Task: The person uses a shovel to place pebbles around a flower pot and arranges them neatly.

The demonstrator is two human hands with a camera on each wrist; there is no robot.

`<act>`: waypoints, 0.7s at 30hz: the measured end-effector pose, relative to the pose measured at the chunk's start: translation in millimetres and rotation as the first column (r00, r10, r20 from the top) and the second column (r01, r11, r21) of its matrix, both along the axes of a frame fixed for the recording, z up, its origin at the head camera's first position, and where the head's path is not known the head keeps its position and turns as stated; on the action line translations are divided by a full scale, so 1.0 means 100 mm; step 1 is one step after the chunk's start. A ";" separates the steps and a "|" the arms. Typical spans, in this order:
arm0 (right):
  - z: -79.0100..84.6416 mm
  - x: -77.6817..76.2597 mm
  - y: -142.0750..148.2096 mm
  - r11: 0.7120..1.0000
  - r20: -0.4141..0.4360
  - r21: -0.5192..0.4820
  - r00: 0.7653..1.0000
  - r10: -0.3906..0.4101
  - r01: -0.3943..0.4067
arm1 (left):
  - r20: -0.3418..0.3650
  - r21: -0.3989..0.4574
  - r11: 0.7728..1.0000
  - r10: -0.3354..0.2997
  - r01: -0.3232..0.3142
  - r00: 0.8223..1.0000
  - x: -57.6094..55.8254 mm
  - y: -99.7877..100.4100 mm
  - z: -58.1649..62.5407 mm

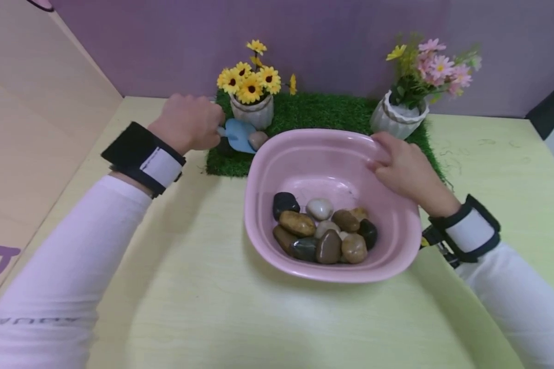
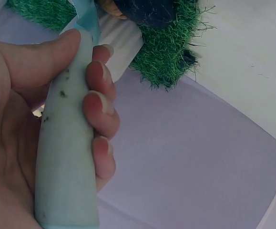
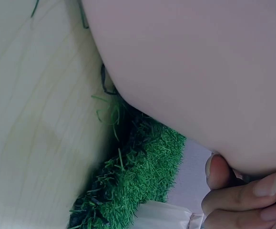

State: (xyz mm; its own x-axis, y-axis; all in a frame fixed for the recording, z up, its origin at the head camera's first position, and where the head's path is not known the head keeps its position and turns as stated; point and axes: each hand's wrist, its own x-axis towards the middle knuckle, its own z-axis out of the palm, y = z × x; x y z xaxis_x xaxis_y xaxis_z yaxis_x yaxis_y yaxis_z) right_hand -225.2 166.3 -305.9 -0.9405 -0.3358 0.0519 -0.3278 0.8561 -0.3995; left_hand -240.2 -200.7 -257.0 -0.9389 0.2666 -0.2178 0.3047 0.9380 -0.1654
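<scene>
- Gripping shovel handle (image 2: 66, 157): left hand (image 1: 190, 123), fingers curled round it.
- Pinching basin rim (image 1: 332, 277), far right: right hand (image 1: 403, 166).
- Shovel blade (image 1: 240, 134): just beside left rim.
- Table (image 1: 189, 287): extends either side.

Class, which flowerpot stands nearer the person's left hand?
The pot with yellow flowers, beside the left hand; the other pot, with mostly pink flowers, stands by the right hand.

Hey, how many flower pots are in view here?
2: a pot with yellow flowers, behind the blue scoop in the left hand, and a pot with mostly pink flowers, beyond the right hand.
</scene>
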 end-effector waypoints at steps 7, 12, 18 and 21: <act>0.00 0.00 0.00 1.000 0.000 -0.002 1.000 -0.001 0.001 | -0.006 -0.025 1.000 0.007 -0.007 1.000 0.03 0.03 0.03; 0.00 0.00 0.00 1.000 -0.004 -0.006 1.000 0.004 -0.004 | -0.011 -0.033 0.999 0.006 -0.007 1.000 0.05 0.04 0.05; -0.02 -0.01 0.00 1.000 0.002 -0.005 1.000 0.001 -0.001 | -0.013 -0.037 0.999 0.008 -0.009 1.000 0.08 0.05 0.08; -0.02 -0.01 0.01 1.000 -0.008 -0.006 1.000 0.004 -0.004 | -0.017 -0.042 0.999 0.006 -0.006 1.000 0.09 0.06 0.09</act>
